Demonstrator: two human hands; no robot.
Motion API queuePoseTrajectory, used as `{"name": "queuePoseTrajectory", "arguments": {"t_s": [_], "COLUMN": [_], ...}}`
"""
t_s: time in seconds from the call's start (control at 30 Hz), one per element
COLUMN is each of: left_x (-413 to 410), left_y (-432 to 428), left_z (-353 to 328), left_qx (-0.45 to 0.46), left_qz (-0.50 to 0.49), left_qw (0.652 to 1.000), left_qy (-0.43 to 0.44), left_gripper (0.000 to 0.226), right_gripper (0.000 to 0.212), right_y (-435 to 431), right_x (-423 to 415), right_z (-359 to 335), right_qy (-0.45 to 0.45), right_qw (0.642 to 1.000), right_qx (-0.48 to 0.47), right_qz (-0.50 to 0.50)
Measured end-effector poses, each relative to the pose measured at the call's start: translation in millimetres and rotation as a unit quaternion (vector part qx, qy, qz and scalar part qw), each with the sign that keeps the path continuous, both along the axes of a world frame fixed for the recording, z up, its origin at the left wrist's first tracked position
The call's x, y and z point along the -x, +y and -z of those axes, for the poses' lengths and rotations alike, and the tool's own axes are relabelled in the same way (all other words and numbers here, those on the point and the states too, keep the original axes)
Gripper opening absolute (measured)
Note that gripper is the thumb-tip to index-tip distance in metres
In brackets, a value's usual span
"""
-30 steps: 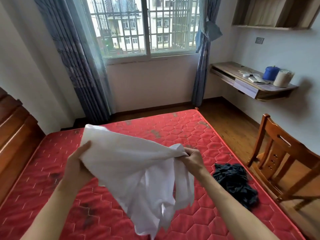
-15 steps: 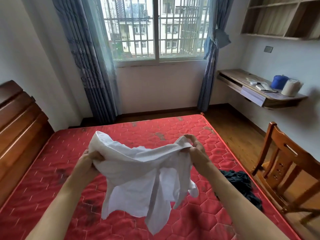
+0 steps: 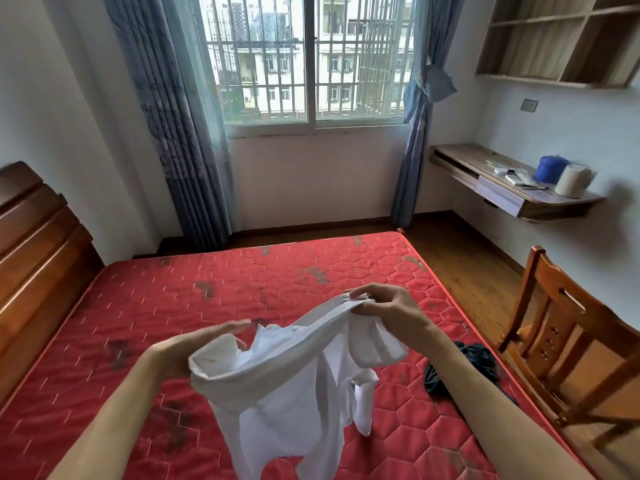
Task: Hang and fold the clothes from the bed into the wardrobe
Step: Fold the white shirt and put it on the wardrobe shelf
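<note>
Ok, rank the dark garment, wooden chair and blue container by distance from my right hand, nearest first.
1. Dark garment, on the mattress beside the right hand holding the white shirt.
2. Wooden chair, right of the mattress.
3. Blue container, on the far desk.

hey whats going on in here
A person is sorting a white garment above the red mattress. The right hand pinches its bunched top edge, while the other end drapes against the left hand, whose fingers are straight. The rest hangs loose. A dark garment lies crumpled near the mattress's right edge, untouched.
</note>
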State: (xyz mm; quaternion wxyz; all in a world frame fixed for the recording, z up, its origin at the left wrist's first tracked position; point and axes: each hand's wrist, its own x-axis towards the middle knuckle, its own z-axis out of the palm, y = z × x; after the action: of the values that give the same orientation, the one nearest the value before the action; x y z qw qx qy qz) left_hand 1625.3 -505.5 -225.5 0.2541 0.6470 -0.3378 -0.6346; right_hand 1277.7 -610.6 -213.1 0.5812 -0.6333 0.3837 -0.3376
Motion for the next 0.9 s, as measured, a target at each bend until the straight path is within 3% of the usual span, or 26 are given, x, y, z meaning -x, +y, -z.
{"name": "queuePoseTrajectory", "arguments": {"t_s": [0.07, 0.13, 0.23, 0.3, 0.43, 0.53, 0.6, 0.67, 0.73, 0.9], "left_x": [7.4, 9.6, 14.9, 19.5, 17.8, 32.9, 50.9, 64.4, 72.1, 69.3], "left_y": [-0.7, -2.9, -8.1, -9.4, -16.7, -16.8, -14.3, -16.9, -20.0, -25.5], "left_z": [3.8, 10.0, 15.3, 15.2, 16.0, 10.3, 1.8, -1.6, -0.3, 0.5], "left_qx": [-0.047, -0.059, -0.004, 0.027, 0.077, 0.084, 0.049, 0.024, 0.008, 0.002], "left_qz": [0.075, 0.167, 0.247, 0.238, 0.142, 0.091, 0.085, 0.078, 0.106, 0.146], "left_qw": [0.995, 0.979, 0.963, 0.967, 0.986, 0.992, 0.995, 0.994, 0.984, 0.985], "left_qy": [-0.050, -0.101, -0.112, -0.089, -0.036, 0.022, 0.004, -0.070, -0.141, -0.097], "left_gripper": [0.059, 0.061, 0.051, 0.048, 0.074, 0.056, 0.052, 0.056, 0.042, 0.033], "right_gripper": [0.020, 0.026, 0.028, 0.030, 0.042, 0.045, 0.046, 0.043, 0.035, 0.019], "right_y": [2.5, 4.3, 3.0, -0.1, -4.5, -5.2, -2.4, 1.7, 2.7, 2.2], "right_x": [1.2, 1.0, 3.2, 7.7, 20.3, 27.1, 26.5, 24.1, 23.9, 35.4], "right_z": [-2.2, -2.9, -1.5, -0.8, 0.7, 2.8, 2.0, 0.9, -0.4, -5.9], "right_qy": [-0.004, 0.014, 0.019, 0.032, 0.079, 0.116, 0.119, 0.109, 0.099, 0.121], "right_qw": [0.999, 1.000, 0.995, 0.992, 0.982, 0.968, 0.958, 0.944, 0.926, 0.891], "right_qx": [-0.034, 0.001, 0.067, 0.092, 0.152, 0.202, 0.243, 0.291, 0.328, 0.362], "right_qz": [-0.037, -0.010, 0.070, 0.080, 0.074, 0.089, 0.091, 0.114, 0.161, 0.245]}}
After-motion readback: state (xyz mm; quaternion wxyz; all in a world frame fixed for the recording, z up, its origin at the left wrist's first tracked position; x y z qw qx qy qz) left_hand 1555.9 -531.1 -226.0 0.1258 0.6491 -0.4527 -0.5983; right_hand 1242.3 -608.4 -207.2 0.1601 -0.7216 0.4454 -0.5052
